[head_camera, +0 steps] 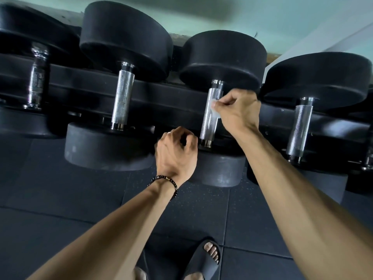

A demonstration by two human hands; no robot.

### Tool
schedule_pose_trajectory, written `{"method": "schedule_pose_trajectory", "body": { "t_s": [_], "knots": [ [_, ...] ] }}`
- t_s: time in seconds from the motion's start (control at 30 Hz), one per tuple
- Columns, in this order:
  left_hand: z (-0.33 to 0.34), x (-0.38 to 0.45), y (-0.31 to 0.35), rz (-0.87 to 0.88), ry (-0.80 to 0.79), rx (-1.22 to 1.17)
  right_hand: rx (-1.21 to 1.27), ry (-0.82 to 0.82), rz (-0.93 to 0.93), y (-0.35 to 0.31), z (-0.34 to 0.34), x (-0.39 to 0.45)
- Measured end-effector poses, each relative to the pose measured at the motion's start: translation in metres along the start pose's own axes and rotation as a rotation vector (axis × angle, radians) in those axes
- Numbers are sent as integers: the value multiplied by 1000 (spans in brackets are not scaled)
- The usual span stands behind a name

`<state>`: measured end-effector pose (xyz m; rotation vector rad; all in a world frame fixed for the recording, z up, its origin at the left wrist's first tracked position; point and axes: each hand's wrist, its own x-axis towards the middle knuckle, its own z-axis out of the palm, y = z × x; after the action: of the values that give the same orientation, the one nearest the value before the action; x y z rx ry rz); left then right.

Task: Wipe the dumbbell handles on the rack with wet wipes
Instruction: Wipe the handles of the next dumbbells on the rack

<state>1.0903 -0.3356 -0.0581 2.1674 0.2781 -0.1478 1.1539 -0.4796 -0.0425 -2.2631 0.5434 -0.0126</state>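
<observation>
Up close, the right hand (pixel 238 112) pinches a small pale wipe (pixel 214 110), mostly hidden by fingers, against the third dumbbell's handle (pixel 211 116) on the rack (pixel 161 93). Left hand (pixel 176 152) hovers curled, apparently empty. Leftmost dumbbell (pixel 38 75) is blurred.

This is a gym, in the free-weights corner. A row of black rubber-headed dumbbells (pixel 220 110) with knurled chrome handles (pixel 122 98) lies side by side on a dark rack (pixel 165 98). The floor (pixel 60 199) is dark speckled rubber tiles, and a pale green wall (pixel 282 17) stands behind the rack.
</observation>
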Motion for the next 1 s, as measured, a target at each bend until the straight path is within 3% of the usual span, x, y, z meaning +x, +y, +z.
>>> {"method": "schedule_pose_trajectory", "body": {
  "t_s": [0.07,0.23,0.43,0.6,0.7,0.8,1.0],
  "knots": [
    [0,0,0,-6,-6,2,19,-21,9,2,2,-1],
    [-1,-1,1,0,0,-7,-188,-317,-39,18,-9,-19],
    [0,-1,-1,-6,5,-22,5,-129,-35,18,-6,-8],
    [0,-1,0,-2,17,-24,-294,-436,-89,32,-10,-22],
    [0,-1,0,1,20,-19,-273,-377,-94,29,-10,-14],
    [0,-1,-1,7,21,-21,-1,-210,19,25,-10,-9],
    [-1,-3,1,9,15,-24,-218,-462,32,39,-12,-22]
  ]
}}
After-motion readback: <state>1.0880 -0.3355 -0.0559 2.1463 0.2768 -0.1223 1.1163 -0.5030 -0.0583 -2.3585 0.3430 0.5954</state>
